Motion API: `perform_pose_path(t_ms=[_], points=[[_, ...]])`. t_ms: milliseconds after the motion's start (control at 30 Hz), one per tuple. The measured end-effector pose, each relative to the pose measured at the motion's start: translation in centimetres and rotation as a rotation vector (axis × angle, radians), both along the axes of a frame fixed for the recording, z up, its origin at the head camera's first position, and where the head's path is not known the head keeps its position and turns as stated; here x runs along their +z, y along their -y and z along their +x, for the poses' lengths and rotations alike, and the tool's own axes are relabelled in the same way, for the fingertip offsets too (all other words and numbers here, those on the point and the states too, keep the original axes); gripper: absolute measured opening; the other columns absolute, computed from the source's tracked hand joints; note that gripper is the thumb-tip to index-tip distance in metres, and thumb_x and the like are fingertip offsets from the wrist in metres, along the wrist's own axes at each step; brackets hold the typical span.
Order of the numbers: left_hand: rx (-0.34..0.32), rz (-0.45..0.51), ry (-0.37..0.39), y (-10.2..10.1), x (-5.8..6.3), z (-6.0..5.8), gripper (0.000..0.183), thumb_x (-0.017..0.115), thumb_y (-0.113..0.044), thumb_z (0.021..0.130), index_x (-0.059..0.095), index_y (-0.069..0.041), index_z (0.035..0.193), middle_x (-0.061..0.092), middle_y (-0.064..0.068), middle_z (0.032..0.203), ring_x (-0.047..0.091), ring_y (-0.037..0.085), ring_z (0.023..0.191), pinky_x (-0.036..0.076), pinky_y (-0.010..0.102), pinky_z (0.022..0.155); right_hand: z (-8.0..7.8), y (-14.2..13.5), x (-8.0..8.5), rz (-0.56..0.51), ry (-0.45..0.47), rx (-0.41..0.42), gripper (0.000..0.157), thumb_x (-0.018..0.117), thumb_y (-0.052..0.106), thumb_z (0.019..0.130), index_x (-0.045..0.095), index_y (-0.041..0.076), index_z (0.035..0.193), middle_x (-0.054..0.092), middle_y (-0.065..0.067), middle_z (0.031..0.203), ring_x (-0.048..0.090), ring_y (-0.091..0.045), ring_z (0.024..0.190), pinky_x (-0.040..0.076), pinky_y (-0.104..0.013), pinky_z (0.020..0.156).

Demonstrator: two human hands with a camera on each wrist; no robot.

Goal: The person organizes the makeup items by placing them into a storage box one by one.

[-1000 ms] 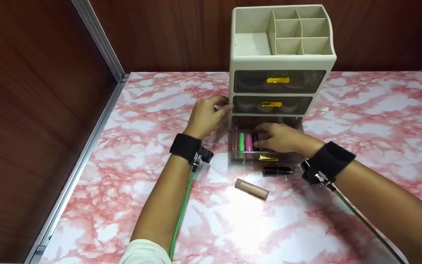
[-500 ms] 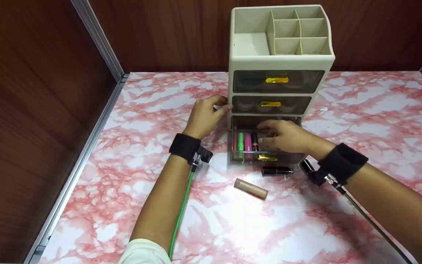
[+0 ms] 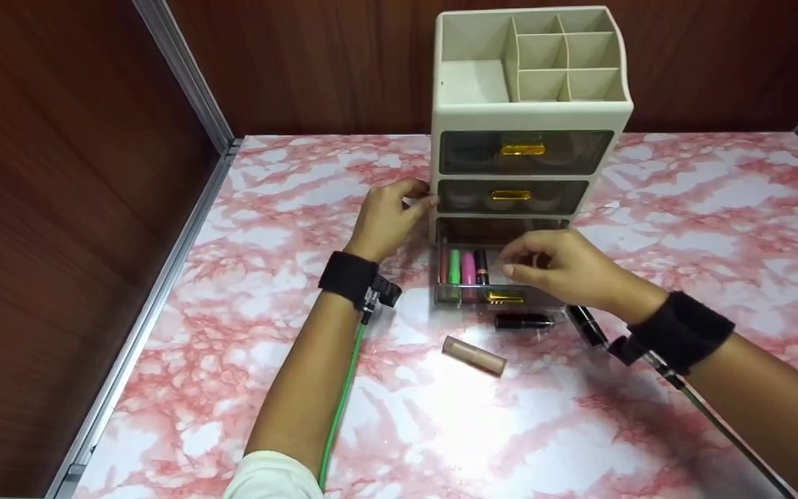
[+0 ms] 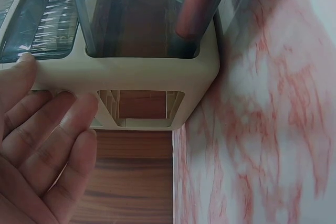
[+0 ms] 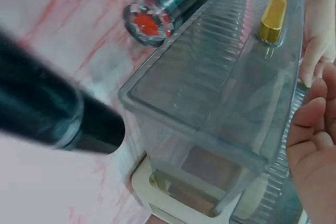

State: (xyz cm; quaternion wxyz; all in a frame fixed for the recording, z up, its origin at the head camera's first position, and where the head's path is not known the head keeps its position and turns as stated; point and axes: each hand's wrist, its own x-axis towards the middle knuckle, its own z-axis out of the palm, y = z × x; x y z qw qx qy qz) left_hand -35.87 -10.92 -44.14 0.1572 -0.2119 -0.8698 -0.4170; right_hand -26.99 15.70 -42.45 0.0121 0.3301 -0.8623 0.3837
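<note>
My left hand (image 3: pixel 386 218) rests against the left side of a cream drawer organizer (image 3: pixel 534 119), its thumb at the front edge and its fingers along the side wall (image 4: pixel 142 72). The bottom clear drawer (image 3: pixel 544 296) is pulled out. In its left part lie a reddish tube, a green tube (image 3: pixel 454 267), a pink tube (image 3: pixel 468 268) and a black lipstick tube (image 3: pixel 481 267). Over the drawer's right part hovers my right hand (image 3: pixel 565 267), fingers loosely bent, nothing seen between them. In the right wrist view its fingers are beside the drawer's gold handle (image 5: pixel 273 19).
On the marbled table in front of the drawer lie a black lipstick tube (image 3: pixel 524 321), another black tube (image 3: pixel 586 326) and a beige tube (image 3: pixel 474 356). Two upper drawers are closed. A dark wooden panel (image 3: pixel 330 62) stands behind, another at left.
My right hand has moved right and back from the tubes in the drawer, uncovering the black lipstick tube there. The left hand has stayed in place.
</note>
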Motion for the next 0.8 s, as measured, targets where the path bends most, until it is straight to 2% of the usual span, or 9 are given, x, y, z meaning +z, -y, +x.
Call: perform_pose_path(t_ms=[133, 200, 367, 433, 500, 800], points=[[0.007, -0.005, -0.002, 0.1, -0.1, -0.1, 0.022, 0.062, -0.036, 0.082, 0.066, -0.018, 0.093, 0.063, -0.011, 0.085, 0.057, 0.004, 0.071, 0.045, 0.019, 0.065, 0.9, -0.3, 0.2, -0.015, -0.062, 0.025, 0.015, 0.066, 0.018, 0.081, 0.066, 0.015, 0.096, 0.063, 0.004, 0.081, 0.054, -0.015, 0.066, 0.044, -0.023, 0.055], [0.007, -0.005, -0.005, 0.1, -0.1, -0.1, 0.021, 0.063, -0.035, 0.082, 0.066, -0.018, 0.093, 0.063, -0.011, 0.085, 0.058, 0.005, 0.071, 0.045, 0.019, 0.065, 1.9, -0.1, 1.1, -0.014, -0.069, 0.032, 0.014, 0.066, 0.012, 0.081, 0.066, 0.012, 0.094, 0.063, 0.003, 0.078, 0.054, -0.015, 0.063, 0.044, -0.023, 0.053], [0.001, -0.003, -0.014, 0.0, 0.0, -0.1, 0.021, 0.063, -0.035, 0.082, 0.066, -0.018, 0.093, 0.063, -0.011, 0.085, 0.057, 0.004, 0.070, 0.045, 0.019, 0.065, 2.8, -0.8, 0.9, 0.003, -0.102, 0.076, 0.013, 0.065, 0.019, 0.082, 0.067, 0.016, 0.094, 0.064, 0.010, 0.079, 0.057, -0.008, 0.061, 0.046, -0.022, 0.052], [-0.002, -0.002, -0.015, 0.0, -0.1, -0.1, 0.021, 0.063, -0.035, 0.082, 0.066, -0.018, 0.093, 0.063, -0.011, 0.085, 0.057, 0.003, 0.070, 0.045, 0.019, 0.065, 2.5, -1.4, -0.1, 0.021, -0.121, 0.097, 0.016, 0.064, 0.024, 0.083, 0.068, 0.017, 0.096, 0.064, 0.013, 0.083, 0.055, -0.005, 0.057, 0.044, -0.019, 0.049], [-0.007, 0.001, -0.014, 0.0, -0.1, -0.2, 0.021, 0.063, -0.035, 0.082, 0.066, -0.018, 0.093, 0.063, -0.011, 0.085, 0.057, 0.004, 0.070, 0.045, 0.019, 0.065, 2.7, -1.7, -0.3, 0.043, -0.136, 0.106, 0.018, 0.064, 0.024, 0.083, 0.068, 0.014, 0.097, 0.065, 0.012, 0.086, 0.055, -0.004, 0.057, 0.043, -0.019, 0.049], [-0.007, 0.006, -0.009, -0.1, 0.0, -0.1, 0.020, 0.064, -0.034, 0.082, 0.066, -0.018, 0.093, 0.064, -0.010, 0.086, 0.058, 0.004, 0.070, 0.045, 0.019, 0.065, 3.0, -2.5, -0.6, 0.078, -0.143, 0.067, 0.019, 0.063, 0.025, 0.083, 0.068, 0.016, 0.099, 0.064, 0.013, 0.090, 0.057, -0.002, 0.062, 0.045, -0.019, 0.052]])
